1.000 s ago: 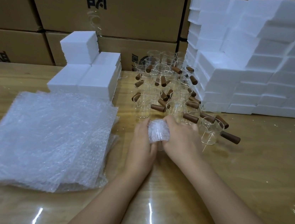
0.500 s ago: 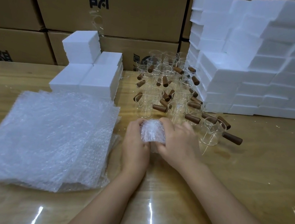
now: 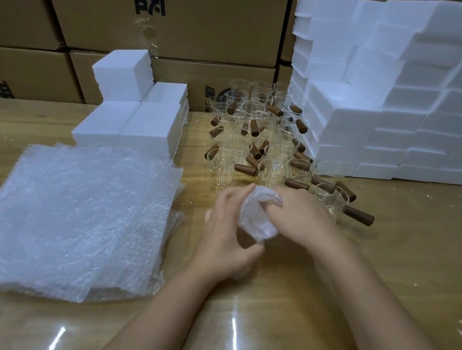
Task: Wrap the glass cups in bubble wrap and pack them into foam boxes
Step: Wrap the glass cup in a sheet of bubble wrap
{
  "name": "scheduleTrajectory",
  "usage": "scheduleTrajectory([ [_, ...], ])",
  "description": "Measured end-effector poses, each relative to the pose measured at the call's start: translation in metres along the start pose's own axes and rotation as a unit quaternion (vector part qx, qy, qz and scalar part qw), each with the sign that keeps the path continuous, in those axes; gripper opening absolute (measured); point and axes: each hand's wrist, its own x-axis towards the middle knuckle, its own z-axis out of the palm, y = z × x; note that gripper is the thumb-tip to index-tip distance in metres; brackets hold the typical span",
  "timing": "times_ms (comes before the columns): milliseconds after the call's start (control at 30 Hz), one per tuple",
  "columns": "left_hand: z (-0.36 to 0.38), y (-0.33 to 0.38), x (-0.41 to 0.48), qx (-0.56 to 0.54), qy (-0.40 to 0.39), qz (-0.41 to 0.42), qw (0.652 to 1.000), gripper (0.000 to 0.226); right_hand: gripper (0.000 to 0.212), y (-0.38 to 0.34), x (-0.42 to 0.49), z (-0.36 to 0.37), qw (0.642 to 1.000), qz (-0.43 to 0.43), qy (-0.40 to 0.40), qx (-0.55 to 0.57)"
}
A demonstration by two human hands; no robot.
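A glass cup wrapped in bubble wrap (image 3: 257, 220) is held between both hands just above the table, its open end tilted up and away from me. My left hand (image 3: 225, 238) grips the bundle from below and the left. My right hand (image 3: 294, 214) holds it from the right, with fingers tucked into the wrap at the mouth. Behind the hands stand several bare glass cups with brown wooden handles (image 3: 256, 146). A stack of bubble wrap sheets (image 3: 73, 213) lies to the left.
Small white foam boxes (image 3: 132, 116) sit at the back left, and a tall stack of foam boxes (image 3: 393, 101) rises at the back right. Cardboard cartons (image 3: 185, 18) line the far edge of the wooden table (image 3: 387, 266). One cup (image 3: 330, 200) stands close to my right hand.
The wrapped cup has turned from lying sideways to mouth-up between the hands. My right fingers have moved into the wrap at its opening, and my left hand has shifted lower under it.
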Motion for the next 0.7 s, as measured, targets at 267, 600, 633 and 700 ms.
scheduleTrajectory([
  [267,0.002,-0.001,0.002,-0.108,0.005,-0.052,0.993,0.073,0.032,-0.004,-0.009,-0.016,0.990,-0.064,-0.111,0.049],
  [600,-0.002,-0.007,0.011,-0.104,0.054,-0.214,0.970,0.069,0.066,-0.021,-0.025,-0.037,0.979,-0.197,-0.058,-0.012],
  [633,-0.001,-0.007,0.012,-0.117,0.056,-0.222,0.966,0.069,0.072,-0.021,-0.025,-0.032,0.976,-0.201,-0.070,-0.043],
  [700,-0.002,-0.007,0.012,-0.135,0.077,-0.228,0.961,0.067,0.079,-0.023,-0.023,-0.024,0.972,-0.206,-0.073,-0.081],
])
